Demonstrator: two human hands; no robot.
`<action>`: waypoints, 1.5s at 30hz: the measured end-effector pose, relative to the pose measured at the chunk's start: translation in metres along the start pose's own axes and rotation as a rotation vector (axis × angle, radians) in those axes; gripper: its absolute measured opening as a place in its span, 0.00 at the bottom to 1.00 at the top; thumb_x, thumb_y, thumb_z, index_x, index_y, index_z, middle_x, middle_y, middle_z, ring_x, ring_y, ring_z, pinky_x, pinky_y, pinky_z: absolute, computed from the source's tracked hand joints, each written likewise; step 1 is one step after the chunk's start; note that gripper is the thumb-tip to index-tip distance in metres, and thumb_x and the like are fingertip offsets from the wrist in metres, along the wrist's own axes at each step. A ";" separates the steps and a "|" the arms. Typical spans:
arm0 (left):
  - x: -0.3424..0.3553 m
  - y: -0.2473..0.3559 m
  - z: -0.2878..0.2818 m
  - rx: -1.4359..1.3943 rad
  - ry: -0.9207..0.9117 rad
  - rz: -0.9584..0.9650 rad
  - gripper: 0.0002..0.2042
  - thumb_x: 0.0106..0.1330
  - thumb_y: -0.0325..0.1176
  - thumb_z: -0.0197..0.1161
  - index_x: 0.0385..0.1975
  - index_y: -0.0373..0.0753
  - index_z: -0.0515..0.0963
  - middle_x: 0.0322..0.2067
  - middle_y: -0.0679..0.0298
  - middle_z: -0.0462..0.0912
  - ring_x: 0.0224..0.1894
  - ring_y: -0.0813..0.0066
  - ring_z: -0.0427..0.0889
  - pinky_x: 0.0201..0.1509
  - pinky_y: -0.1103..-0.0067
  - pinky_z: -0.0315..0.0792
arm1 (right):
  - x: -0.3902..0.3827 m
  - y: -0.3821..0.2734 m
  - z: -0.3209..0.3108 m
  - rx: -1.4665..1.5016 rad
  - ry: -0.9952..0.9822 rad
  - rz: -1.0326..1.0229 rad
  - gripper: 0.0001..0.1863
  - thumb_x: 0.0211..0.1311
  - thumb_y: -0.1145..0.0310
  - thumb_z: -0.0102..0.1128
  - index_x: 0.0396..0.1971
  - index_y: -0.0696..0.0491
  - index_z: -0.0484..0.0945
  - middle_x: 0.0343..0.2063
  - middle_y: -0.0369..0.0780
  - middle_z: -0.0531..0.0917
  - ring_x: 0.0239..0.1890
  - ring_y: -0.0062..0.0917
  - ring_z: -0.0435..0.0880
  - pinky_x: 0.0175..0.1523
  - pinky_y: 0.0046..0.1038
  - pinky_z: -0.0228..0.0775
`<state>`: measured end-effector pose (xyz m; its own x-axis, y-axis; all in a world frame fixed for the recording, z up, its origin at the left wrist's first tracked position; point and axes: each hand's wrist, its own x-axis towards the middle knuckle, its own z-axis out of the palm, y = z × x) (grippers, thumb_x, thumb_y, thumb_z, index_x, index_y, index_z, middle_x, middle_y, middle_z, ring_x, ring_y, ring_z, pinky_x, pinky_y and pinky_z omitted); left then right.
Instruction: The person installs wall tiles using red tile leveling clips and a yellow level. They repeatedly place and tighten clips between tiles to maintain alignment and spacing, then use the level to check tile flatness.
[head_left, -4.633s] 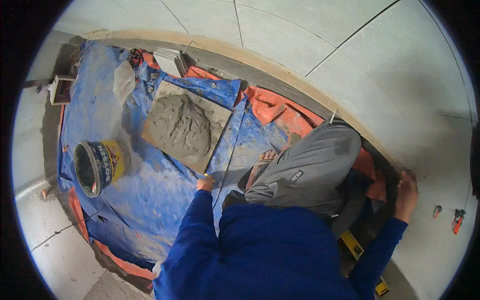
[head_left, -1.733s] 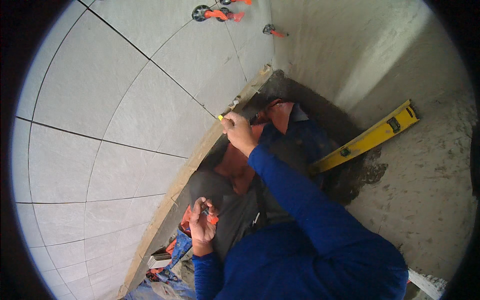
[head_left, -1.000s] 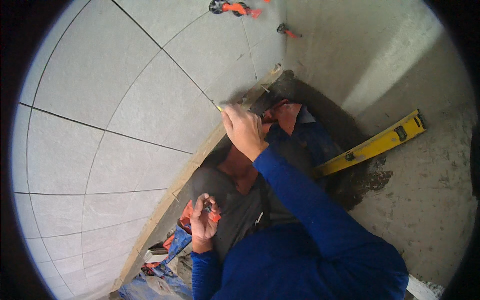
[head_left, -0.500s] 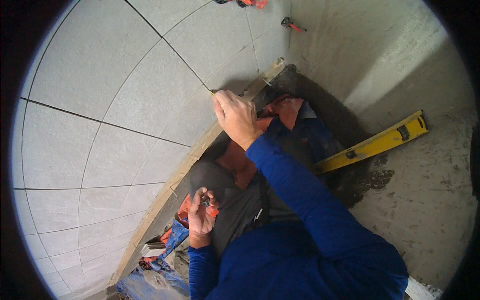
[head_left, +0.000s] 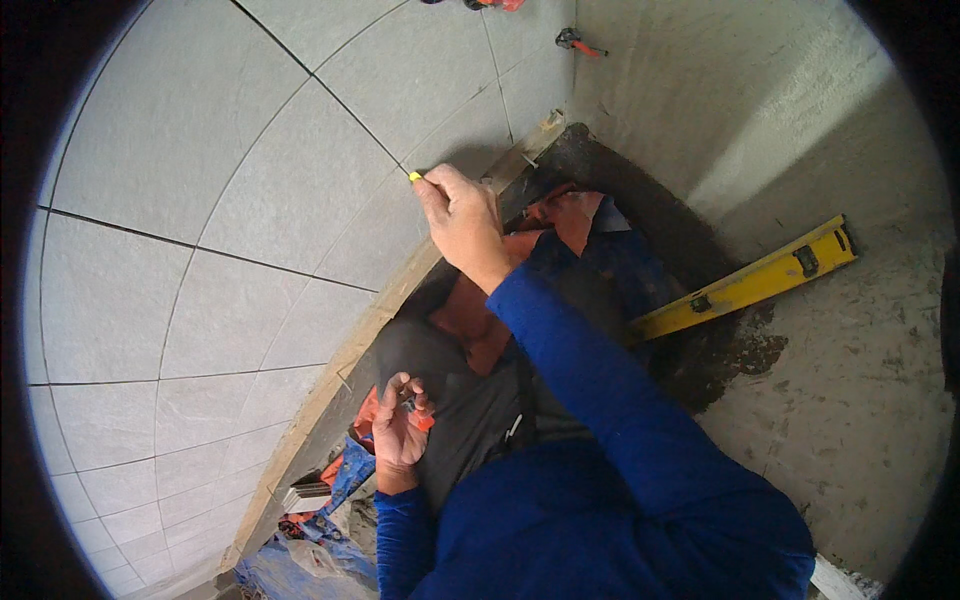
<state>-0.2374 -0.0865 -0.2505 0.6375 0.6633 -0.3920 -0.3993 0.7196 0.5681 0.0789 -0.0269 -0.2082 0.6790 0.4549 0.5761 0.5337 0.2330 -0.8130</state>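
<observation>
My right hand (head_left: 466, 225) reaches up to the grey tiled wall (head_left: 285, 160). Its thumb and fingers pinch a small yellow piece (head_left: 415, 176), whose tip is at the tile joint; its exact kind is too small to make out. Lower down, my left hand (head_left: 398, 438) is half curled, palm up, around a small orange-red plastic piece (head_left: 425, 422). Part of that piece is hidden by the fingers. A wooden batten (head_left: 365, 340) runs slanting along the lower edge of the tiles, beside both hands.
A yellow spirit level (head_left: 745, 280) leans to the right, near the bare grey wall (head_left: 840, 400). Stacked tile pieces (head_left: 305, 497) and a blue bag (head_left: 290, 570) lie at lower left. An orange-handled fitting (head_left: 580, 43) sticks out near the corner. A nail (head_left: 530, 160) protrudes from the batten.
My right hand has drawn slightly back and turned, so more of the yellow piece shows at the joint. My left hand has barely moved. The view has shifted a little.
</observation>
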 end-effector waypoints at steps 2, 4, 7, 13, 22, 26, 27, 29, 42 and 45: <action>0.000 0.000 0.001 0.002 -0.008 -0.004 0.16 0.73 0.40 0.62 0.53 0.37 0.76 0.44 0.59 0.79 0.39 0.71 0.78 0.42 0.78 0.75 | -0.015 0.016 -0.002 -0.081 -0.052 0.161 0.10 0.66 0.65 0.64 0.30 0.56 0.80 0.24 0.49 0.84 0.28 0.48 0.84 0.34 0.44 0.73; 0.001 0.001 0.003 0.004 -0.011 0.002 0.16 0.73 0.40 0.62 0.53 0.37 0.76 0.44 0.59 0.79 0.39 0.72 0.78 0.42 0.78 0.75 | -0.037 0.036 -0.006 -0.149 -0.108 0.270 0.11 0.65 0.65 0.63 0.29 0.57 0.81 0.26 0.50 0.84 0.31 0.50 0.84 0.36 0.44 0.73; 0.001 0.000 0.004 0.012 -0.014 0.011 0.16 0.73 0.40 0.63 0.53 0.37 0.76 0.44 0.58 0.80 0.39 0.71 0.78 0.43 0.78 0.75 | -0.053 0.050 -0.007 -0.208 -0.167 0.385 0.10 0.64 0.66 0.63 0.29 0.59 0.81 0.27 0.49 0.85 0.31 0.47 0.83 0.37 0.44 0.73; 0.000 0.000 -0.001 0.004 -0.007 -0.004 0.16 0.73 0.40 0.63 0.53 0.37 0.76 0.43 0.58 0.80 0.39 0.72 0.78 0.43 0.78 0.75 | -0.001 0.015 -0.001 0.316 -0.145 0.426 0.12 0.66 0.65 0.65 0.31 0.60 0.83 0.19 0.35 0.81 0.21 0.17 0.77 0.28 0.27 0.68; 0.000 -0.001 0.003 0.003 -0.007 0.021 0.17 0.72 0.40 0.64 0.54 0.37 0.77 0.44 0.58 0.80 0.40 0.71 0.78 0.42 0.78 0.75 | -0.040 0.042 -0.002 -0.014 -0.212 0.503 0.10 0.61 0.68 0.63 0.27 0.60 0.83 0.23 0.48 0.85 0.26 0.39 0.85 0.35 0.38 0.74; 0.000 -0.001 0.001 0.006 0.000 0.014 0.17 0.72 0.40 0.64 0.53 0.37 0.77 0.44 0.58 0.80 0.40 0.71 0.78 0.42 0.78 0.75 | -0.010 0.019 -0.001 0.193 -0.126 0.235 0.14 0.67 0.64 0.64 0.27 0.59 0.81 0.17 0.37 0.82 0.22 0.20 0.81 0.27 0.31 0.69; 0.000 0.000 0.001 0.003 -0.001 0.015 0.17 0.72 0.40 0.64 0.53 0.37 0.77 0.44 0.58 0.80 0.40 0.71 0.78 0.41 0.78 0.75 | -0.001 0.010 -0.003 0.172 -0.142 0.293 0.13 0.67 0.65 0.64 0.27 0.59 0.81 0.18 0.39 0.82 0.22 0.23 0.82 0.28 0.32 0.70; 0.000 0.000 0.001 0.018 -0.015 0.012 0.17 0.72 0.41 0.65 0.54 0.37 0.77 0.44 0.59 0.79 0.39 0.71 0.78 0.41 0.78 0.74 | 0.015 -0.005 -0.007 0.241 -0.103 0.168 0.12 0.67 0.66 0.64 0.26 0.58 0.81 0.20 0.41 0.84 0.23 0.31 0.85 0.29 0.34 0.71; -0.002 -0.001 0.001 0.009 0.033 0.017 0.16 0.74 0.41 0.62 0.53 0.37 0.76 0.44 0.58 0.81 0.38 0.72 0.79 0.42 0.78 0.76 | -0.010 0.003 -0.008 -0.319 -0.105 -0.132 0.06 0.66 0.68 0.63 0.37 0.53 0.78 0.29 0.47 0.84 0.33 0.48 0.84 0.36 0.48 0.74; -0.001 0.000 0.003 0.055 -0.009 0.034 0.17 0.73 0.40 0.63 0.54 0.37 0.76 0.44 0.59 0.80 0.40 0.71 0.79 0.43 0.77 0.76 | -0.010 -0.006 -0.027 -0.450 -0.227 0.121 0.07 0.68 0.66 0.62 0.39 0.53 0.80 0.28 0.47 0.84 0.32 0.48 0.85 0.35 0.46 0.74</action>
<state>-0.2365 -0.0881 -0.2481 0.6303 0.6849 -0.3656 -0.3842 0.6844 0.6197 0.0826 -0.0564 -0.2070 0.6492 0.6426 0.4071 0.6564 -0.2028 -0.7267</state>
